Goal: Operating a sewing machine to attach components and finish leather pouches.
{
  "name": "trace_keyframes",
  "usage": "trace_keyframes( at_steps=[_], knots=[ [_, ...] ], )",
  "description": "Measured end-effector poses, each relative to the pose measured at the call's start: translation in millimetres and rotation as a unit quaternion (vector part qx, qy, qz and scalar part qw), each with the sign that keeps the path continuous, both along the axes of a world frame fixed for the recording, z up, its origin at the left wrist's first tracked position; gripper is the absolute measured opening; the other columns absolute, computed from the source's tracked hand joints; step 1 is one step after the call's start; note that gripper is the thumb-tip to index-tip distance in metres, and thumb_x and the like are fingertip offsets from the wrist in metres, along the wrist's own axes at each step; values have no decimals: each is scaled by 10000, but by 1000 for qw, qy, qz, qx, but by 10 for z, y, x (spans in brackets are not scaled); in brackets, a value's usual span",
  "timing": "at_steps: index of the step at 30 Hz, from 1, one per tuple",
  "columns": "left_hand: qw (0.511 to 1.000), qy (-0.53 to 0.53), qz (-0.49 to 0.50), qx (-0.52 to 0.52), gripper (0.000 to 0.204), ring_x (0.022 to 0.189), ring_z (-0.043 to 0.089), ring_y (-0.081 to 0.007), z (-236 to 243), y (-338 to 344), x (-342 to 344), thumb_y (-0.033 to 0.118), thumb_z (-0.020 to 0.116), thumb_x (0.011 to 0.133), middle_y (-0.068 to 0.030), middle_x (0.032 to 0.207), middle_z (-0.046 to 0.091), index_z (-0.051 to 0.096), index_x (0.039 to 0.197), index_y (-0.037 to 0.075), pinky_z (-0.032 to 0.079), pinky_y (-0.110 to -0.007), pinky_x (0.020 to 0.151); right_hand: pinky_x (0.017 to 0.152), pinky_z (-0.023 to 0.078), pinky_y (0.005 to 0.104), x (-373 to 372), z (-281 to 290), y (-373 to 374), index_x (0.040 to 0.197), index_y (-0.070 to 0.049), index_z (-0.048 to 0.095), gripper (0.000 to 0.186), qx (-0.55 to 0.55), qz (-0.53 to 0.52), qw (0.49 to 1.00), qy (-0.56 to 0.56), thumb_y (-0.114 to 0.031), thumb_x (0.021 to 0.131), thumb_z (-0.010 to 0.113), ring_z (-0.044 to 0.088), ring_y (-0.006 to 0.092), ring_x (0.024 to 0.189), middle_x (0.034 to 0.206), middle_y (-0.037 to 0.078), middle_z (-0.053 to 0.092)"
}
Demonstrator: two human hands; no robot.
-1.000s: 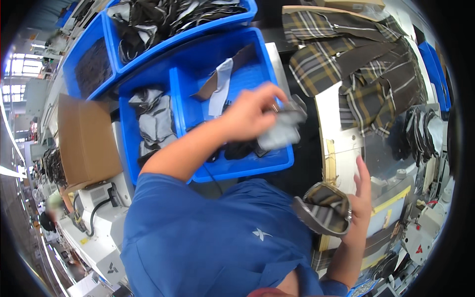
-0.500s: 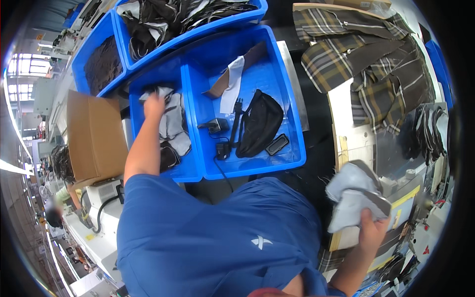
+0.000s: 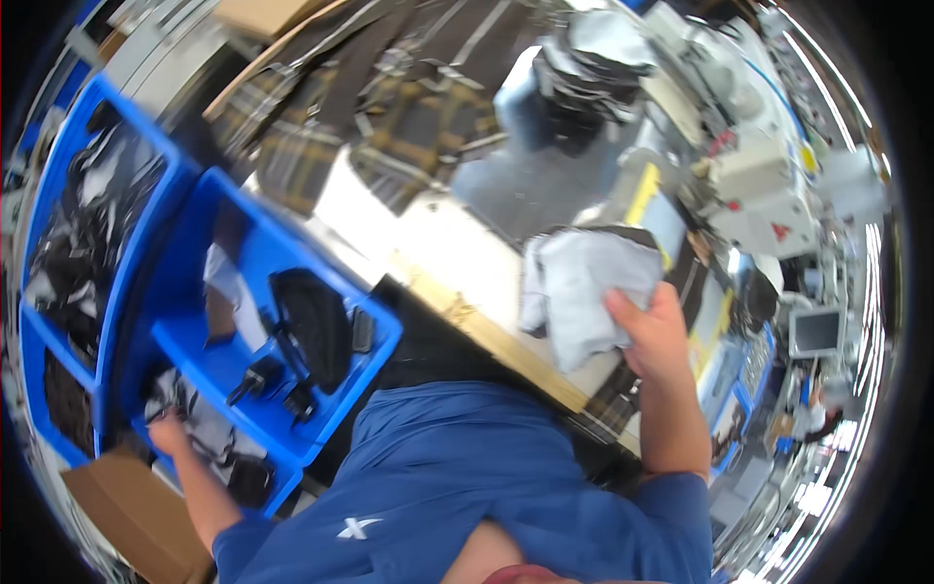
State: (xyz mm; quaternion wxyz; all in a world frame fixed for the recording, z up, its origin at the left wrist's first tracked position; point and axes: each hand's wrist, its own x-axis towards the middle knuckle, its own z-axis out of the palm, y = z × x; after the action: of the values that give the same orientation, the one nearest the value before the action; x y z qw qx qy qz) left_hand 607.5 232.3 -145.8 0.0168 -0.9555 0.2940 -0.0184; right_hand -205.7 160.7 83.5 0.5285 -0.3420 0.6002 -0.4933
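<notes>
Fabric (image 3: 579, 292), pale grey with a dark edge, hangs pinched between thumb and fingers of the right hand (image 3: 657, 336), above the worktable (image 3: 457, 258). Held at one side, it could slip or fold if the thumb eases. The left hand (image 3: 168, 433), blurred, is among similar pieces (image 3: 216, 425) in a blue bin (image 3: 180, 292); its grip cannot be told.

Swings view rightward: brings table (image 3: 443, 238) to centre, blue bins (image 3: 185, 263) leftward, grey monitor (image 3: 817, 332) into sight. Grips pale grey fabric piece (image 3: 584, 292) in right hand (image 3: 656, 329) instead of earlier plaid zippered loop. Dips left hand (image 3: 169, 433) among grey pieces (image 3: 207, 426), no longer above neighbouring compartment (image 3: 257, 290).
</notes>
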Motion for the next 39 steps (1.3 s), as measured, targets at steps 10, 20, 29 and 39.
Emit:
trace_keyframes(
  at_steps=[10, 20, 29, 39],
  knots=[
    [707, 269, -468, -457, 299, 944, 658, -130, 2018, -1766, -3505, -63, 705, 933, -89, 1124, 710, 732, 1226, -8, 539, -265, 795, 860, 562, 301, -224, -45, 124, 1212, 56, 725, 338, -9, -34, 997, 65, -152, 956, 798, 693, 111, 945, 1062, 70, 774],
    [86, 210, -944, -239, 379, 802, 648, -205, 2416, -1465, -7143, 119, 698, 761, -165, 1164, 712, 727, 1114, -17, 495, -321, 688, 1109, 504, 366, -738, -153, 784, 1443, 22, 572, 407, -112, -207, 889, -392, -159, 1080, 616, 652, 188, 1273, 1363, 113, 690],
    [54, 308, -914, -260, 476, 993, 687, -272, 2186, -1362, -7903, 107, 831, 770, -116, 1249, 717, 725, 1232, 64, 530, -406, 853, 1068, 514, 414, -1589, 282, 1526, 1518, 18, 474, 637, -41, -391, 767, 508, -71, 954, 757, 639, 244, 1243, 1370, 174, 650],
    [307, 298, -886, -178, 360, 1157, 643, -338, 1657, -2051, -8079, 116, 821, 838, -112, 1226, 703, 721, 1182, 89, 497, -461, 1017, 1207, 364, 569, -3522, -377, 1392, 1618, -73, 398, 818, 128, -229, 579, 772, -338, 941, 774, 452, 425, 1459, 1569, 180, 492]
  ],
)
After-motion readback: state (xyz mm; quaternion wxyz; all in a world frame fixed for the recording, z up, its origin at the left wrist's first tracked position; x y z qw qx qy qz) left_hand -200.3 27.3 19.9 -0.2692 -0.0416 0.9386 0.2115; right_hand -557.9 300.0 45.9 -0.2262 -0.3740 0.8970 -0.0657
